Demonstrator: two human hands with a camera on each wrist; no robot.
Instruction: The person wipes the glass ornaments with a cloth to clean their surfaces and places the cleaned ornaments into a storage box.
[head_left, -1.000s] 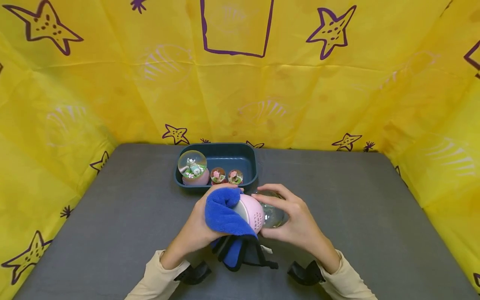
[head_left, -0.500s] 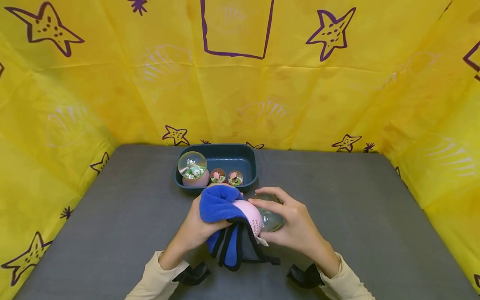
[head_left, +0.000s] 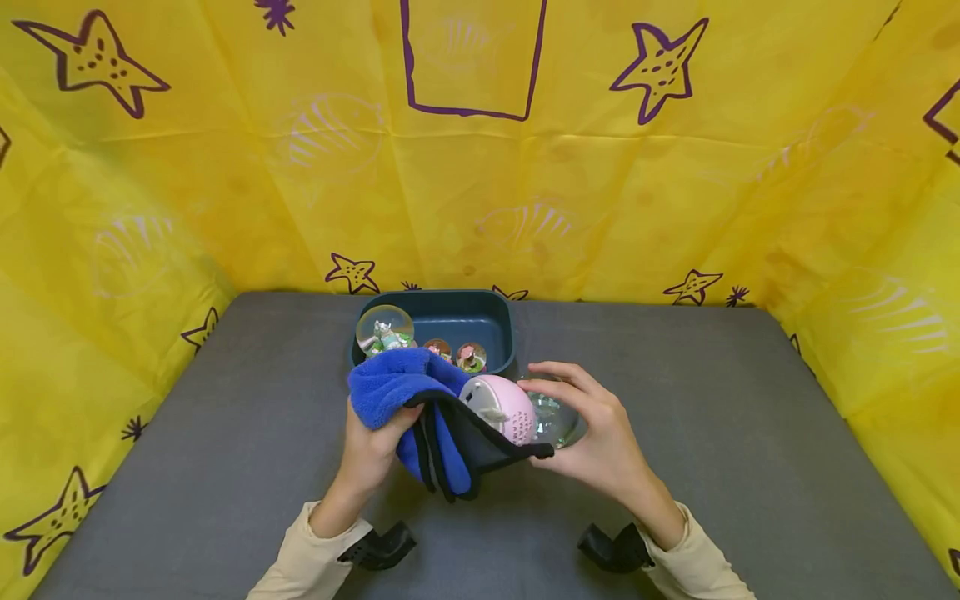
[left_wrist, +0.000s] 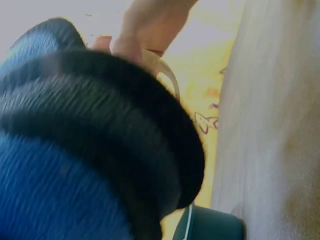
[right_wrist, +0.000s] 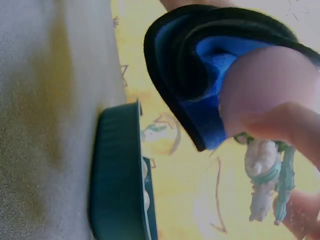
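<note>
My right hand [head_left: 600, 429] grips a snow globe [head_left: 517, 415] by its clear ball, fingers spread round the glass. The globe is tipped on its side above the table, its pink base facing left. In the right wrist view a white and mint-green figurine [right_wrist: 262, 172] hangs upside down inside the ball. My left hand [head_left: 367, 450] holds a bunched blue cloth [head_left: 393, 383] with black edging, thumb over its near side. A dark fold of the cloth overlaps the lower part of the pink base. Most of the left fingers are hidden behind the cloth.
A dark teal tray [head_left: 468, 321] stands behind the hands. Inside, along its left and front, are a larger snow globe [head_left: 385, 325] and two small ones, the right small globe [head_left: 472, 357] near the front wall. Yellow printed fabric [head_left: 525, 183] hangs round the grey table [head_left: 712, 400].
The cloth has moved left and up with my left hand, now covering part of the tray's front. The pink base shows more of its underside. The right hand has shifted slightly right.
</note>
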